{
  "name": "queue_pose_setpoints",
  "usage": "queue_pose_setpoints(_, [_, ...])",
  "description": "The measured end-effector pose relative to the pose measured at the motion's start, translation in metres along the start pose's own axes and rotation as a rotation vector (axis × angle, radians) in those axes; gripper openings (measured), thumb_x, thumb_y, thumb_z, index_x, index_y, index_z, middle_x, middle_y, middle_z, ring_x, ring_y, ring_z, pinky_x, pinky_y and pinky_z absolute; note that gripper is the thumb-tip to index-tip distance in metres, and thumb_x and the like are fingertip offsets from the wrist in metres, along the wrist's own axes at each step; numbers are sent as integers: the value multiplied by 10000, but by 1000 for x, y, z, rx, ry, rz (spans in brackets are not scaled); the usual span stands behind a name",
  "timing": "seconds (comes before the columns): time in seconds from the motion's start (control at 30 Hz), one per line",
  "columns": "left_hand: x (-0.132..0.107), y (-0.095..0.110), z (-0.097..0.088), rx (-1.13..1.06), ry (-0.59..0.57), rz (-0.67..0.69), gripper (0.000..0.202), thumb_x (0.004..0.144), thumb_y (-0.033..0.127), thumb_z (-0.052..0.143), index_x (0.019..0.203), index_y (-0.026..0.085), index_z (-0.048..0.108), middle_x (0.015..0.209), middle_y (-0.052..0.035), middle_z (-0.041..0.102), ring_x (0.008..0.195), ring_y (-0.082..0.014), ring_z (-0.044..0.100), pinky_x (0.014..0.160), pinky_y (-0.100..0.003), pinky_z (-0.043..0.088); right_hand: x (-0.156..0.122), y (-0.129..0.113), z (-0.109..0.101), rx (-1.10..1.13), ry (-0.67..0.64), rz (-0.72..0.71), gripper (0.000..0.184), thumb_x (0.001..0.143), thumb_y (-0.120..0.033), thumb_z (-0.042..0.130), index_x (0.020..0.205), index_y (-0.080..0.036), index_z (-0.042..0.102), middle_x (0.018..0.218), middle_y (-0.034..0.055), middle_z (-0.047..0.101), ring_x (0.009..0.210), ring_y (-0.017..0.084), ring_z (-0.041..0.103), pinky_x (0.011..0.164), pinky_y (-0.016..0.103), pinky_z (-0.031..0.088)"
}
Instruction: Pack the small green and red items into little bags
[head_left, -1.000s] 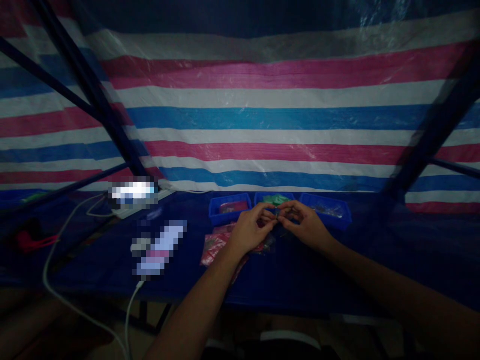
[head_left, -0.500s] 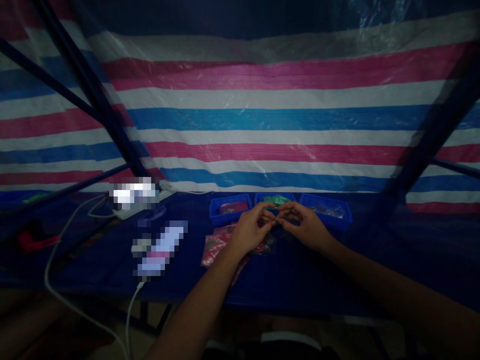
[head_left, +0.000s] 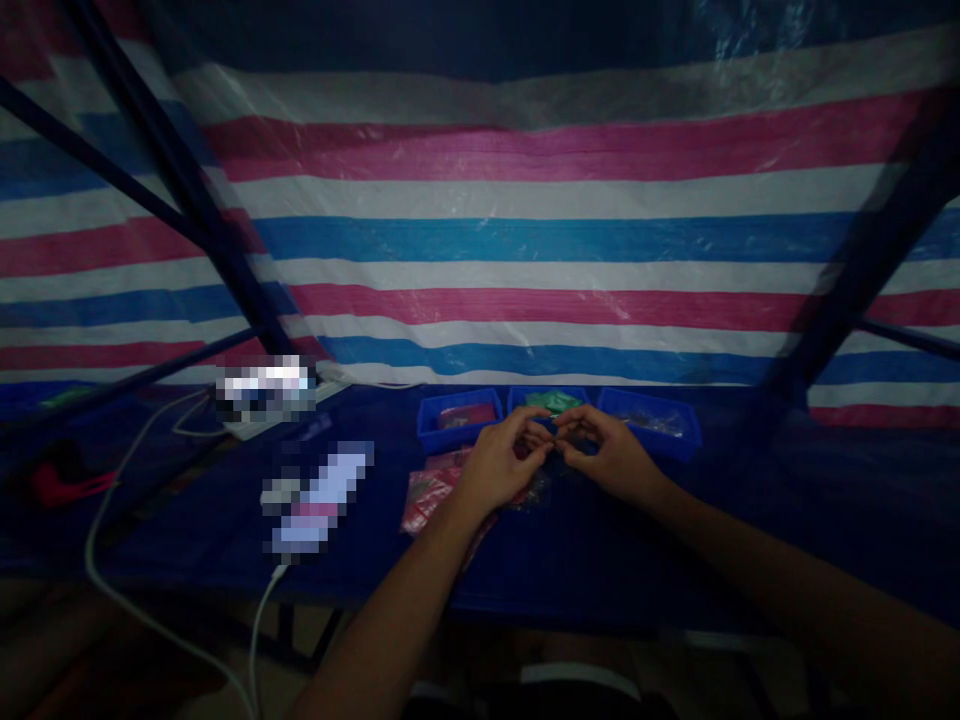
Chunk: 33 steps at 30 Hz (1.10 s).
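a dark blue table bears three blue bins and plastic packets.

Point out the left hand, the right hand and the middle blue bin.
left hand [head_left: 501, 462], head view, back of the hand.
right hand [head_left: 611, 455], head view, back of the hand.
middle blue bin [head_left: 519, 396], head view, left part of its rim.

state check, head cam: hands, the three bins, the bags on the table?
Left hand: fingertips pinched on a small part, too dark to identify.
Right hand: pinched on the same part.
Left bin: open, holds red items.
Middle bin: open, holds green items.
Right bin: open, contents unclear.
Bags: flat on table.
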<state>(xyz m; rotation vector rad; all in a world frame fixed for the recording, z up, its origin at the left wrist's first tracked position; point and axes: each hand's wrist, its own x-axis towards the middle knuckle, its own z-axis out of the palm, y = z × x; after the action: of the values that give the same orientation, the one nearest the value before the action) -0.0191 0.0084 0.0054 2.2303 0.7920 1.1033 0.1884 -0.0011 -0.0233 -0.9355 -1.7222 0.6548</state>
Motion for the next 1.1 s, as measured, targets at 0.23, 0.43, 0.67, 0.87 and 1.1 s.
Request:
queue_pose_setpoints(0.23, [0,4,0,71,77,17,469,871,134,665,1313,233,544,1030,-30,748,943,-182,718,921,-352,567,4,-15,-10,-90,23,-76,194,893,-322,716,1065,-233,701,984,44,750,890,215,715,829,363,577])
queue_pose_setpoints(0.43, [2,2,-1,104,137,19,428,947,224,635,1364,225,535,1151,-68,726,1023,-190,707,967,-370,554,25,-21,-69,-521,184,-203,148,926,-306,646,1027,-226,720,949,72,730,855,247,662,812,406,528])
queue_pose_setpoints(0.67, [0,-1,-4,248,145,59,348,980,217,572,1327,220,575,1091,-53,732,1034,-207,702,996,-402,535,29,-1,-116,-785,52,-214,138,860,-343,715,942,-233,728,911,89,726,954,320,624,914,504,484])
queue_pose_setpoints(0.87, [-2,-2,-5,335,154,29,317,1010,258,527,1313,221,610,1191,-76,728,1107,-234,691,1026,-416,525,11,-21,-59,-642,-222,-304,163,935,-370,674,1031,-245,713,958,79,721,948,274,638,849,429,521])
queue_pose_setpoints(1.1, [-3,0,-4,342,119,7,322,1007,260,525,1314,205,604,1168,-89,734,1088,-240,695,1016,-416,527,-10,-29,3,-502,-475,-408,342,901,-360,728,1194,-199,654,1168,125,690,1142,284,623,1026,454,500])
